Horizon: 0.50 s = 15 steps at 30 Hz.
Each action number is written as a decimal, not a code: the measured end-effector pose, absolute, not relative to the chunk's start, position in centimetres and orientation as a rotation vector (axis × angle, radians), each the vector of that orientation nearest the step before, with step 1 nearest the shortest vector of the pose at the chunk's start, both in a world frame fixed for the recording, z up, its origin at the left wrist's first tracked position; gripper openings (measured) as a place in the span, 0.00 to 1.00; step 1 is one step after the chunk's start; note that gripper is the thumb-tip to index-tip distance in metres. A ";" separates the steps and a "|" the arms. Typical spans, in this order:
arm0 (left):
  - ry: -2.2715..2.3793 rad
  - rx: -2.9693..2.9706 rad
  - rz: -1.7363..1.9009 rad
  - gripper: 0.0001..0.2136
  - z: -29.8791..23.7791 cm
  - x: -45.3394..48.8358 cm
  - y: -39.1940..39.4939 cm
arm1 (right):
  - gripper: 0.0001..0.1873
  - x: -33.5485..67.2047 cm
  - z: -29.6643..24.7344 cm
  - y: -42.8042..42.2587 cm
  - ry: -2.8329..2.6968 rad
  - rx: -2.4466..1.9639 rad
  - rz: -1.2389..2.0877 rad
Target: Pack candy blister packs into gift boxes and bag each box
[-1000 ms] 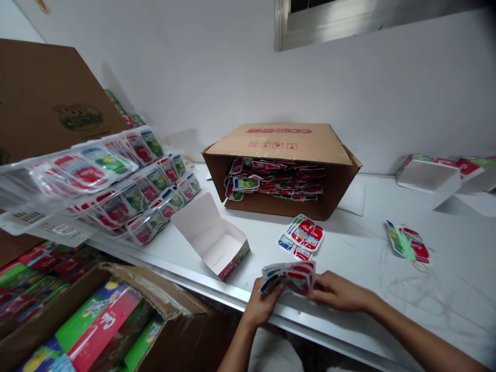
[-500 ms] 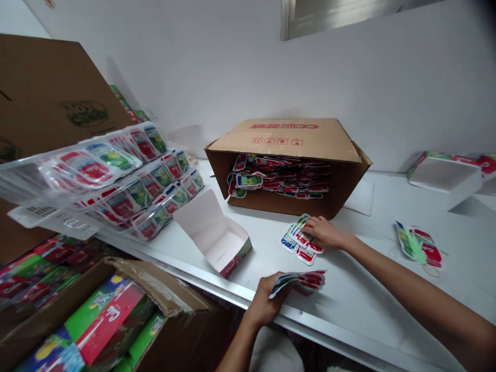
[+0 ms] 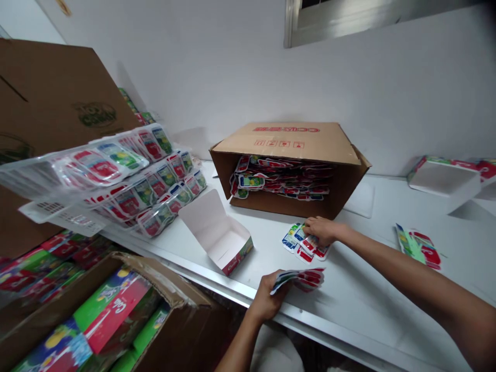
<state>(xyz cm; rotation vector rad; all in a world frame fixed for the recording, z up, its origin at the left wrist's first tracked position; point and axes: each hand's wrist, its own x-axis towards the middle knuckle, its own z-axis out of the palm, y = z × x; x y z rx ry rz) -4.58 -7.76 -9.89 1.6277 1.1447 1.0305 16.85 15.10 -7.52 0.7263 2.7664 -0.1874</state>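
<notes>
My left hand (image 3: 268,298) is closed around a fanned stack of small red, green and blue packets (image 3: 300,279), held just over the table's front edge. Farther back, my right hand (image 3: 321,230) has its fingers curled down on a loose pile of the same packets (image 3: 291,242) lying on the white table; its fingertips are partly hidden. Left of the pile stands a small display box (image 3: 228,247) with its lid raised and a white inside. Behind my right hand, a brown carton (image 3: 287,145) lies on its side, its mouth facing me, with many packets (image 3: 279,178) inside.
Clear plastic trays of packets (image 3: 155,181) stand at the left. An open carton of printed boxes (image 3: 116,310) sits below the table edge (image 3: 217,283). At right lie more packets with a green strip (image 3: 420,249), and white-lined boxes (image 3: 444,178) stand behind them.
My right hand has shifted slightly at the pile, and the packets under it have spread a little to the right. My left hand keeps its stack almost still. The view has tilted slightly.
</notes>
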 end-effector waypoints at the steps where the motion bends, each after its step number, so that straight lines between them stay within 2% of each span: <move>1: 1.142 1.617 1.026 0.13 -9.9 -4.6 -7.8 | 0.21 16.8 -7.4 14.9 2.774 0.718 -0.171; 8: 1.129 1.596 1.028 0.12 -9.8 -4.5 -7.9 | 0.08 18.3 -7.5 12.4 2.856 0.857 -0.079; 15: 1.138 1.562 1.035 0.12 -10.3 -4.5 -7.8 | 0.17 19.7 -8.0 9.5 3.092 0.979 -0.155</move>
